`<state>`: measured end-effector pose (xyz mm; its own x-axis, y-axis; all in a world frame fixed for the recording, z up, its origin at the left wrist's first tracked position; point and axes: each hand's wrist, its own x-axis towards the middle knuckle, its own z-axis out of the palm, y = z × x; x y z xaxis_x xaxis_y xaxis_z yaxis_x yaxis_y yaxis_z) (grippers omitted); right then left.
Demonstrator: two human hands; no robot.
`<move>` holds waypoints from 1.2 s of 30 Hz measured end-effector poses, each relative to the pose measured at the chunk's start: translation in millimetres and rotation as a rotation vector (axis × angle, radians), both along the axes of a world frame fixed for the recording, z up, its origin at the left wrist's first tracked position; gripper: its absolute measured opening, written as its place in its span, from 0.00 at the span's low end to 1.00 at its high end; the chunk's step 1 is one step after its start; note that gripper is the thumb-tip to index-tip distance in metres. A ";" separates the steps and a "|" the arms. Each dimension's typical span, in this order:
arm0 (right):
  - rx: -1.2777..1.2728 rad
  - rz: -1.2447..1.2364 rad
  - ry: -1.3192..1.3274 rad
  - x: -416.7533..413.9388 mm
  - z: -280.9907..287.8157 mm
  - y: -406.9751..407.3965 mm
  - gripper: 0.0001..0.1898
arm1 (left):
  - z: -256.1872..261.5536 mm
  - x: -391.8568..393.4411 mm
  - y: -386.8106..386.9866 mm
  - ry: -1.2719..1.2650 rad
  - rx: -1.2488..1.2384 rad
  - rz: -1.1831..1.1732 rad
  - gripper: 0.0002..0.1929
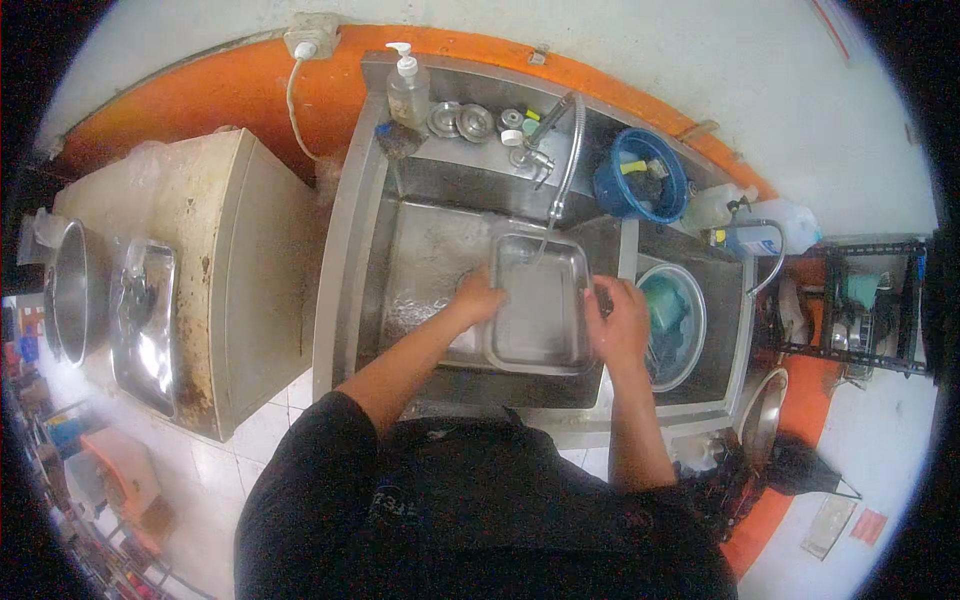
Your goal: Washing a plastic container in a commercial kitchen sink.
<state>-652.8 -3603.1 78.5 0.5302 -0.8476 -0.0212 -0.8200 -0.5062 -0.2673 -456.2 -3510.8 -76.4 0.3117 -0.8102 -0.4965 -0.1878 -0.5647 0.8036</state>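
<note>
A rectangular stainless steel pan [536, 307] is held over the left basin of a metal sink [420, 262]. My left hand [480, 298] grips its left rim, with the thumb over the edge. On the pan's right rim is my right hand [619, 319], its fingers bent around the edge; something dark shows by the fingers, too unclear to name. A thin stream of water falls from the flexible metal faucet hose [576, 157] into the pan's upper part. Water also wets the basin floor to the left.
A blue plastic bucket [641, 176] stands behind the right basin, which holds a round tub [701, 322]. A pump bottle [409, 94] and metal drain strainers [472, 122] line the back ledge. Jugs [787, 223] stand right. A large pale appliance [262, 285] is at left.
</note>
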 end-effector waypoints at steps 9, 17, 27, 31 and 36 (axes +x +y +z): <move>0.868 -0.323 -0.794 64.3 -60.2 -79.2 0.12 | 57.0 -20.7 -17.6 -0.586 -0.167 -0.508 0.21; 1.399 -0.640 -1.048 137.6 -110.5 -132.3 0.12 | 53.9 9.2 25.2 -1.055 -0.586 -0.689 0.23; 1.151 -0.257 -1.521 91.7 -18.8 -144.7 0.09 | 57.7 37.8 97.6 -0.975 -0.552 -0.510 0.23; 0.818 -0.424 -1.117 -1.0 -28.3 -67.3 0.09 | 89.6 63.5 104.7 -0.832 -0.768 -0.214 0.25; 0.690 -0.824 -1.012 -139.7 -32.9 47.6 0.05 | 132.3 93.6 109.3 -0.307 -0.918 0.402 0.23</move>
<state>-792.5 -3555.5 45.7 -0.0503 -0.8867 -0.4596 -0.1282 0.4621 -0.8775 -362.6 -3401.5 55.9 0.6496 -0.6447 0.4029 -0.3901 0.1722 0.9045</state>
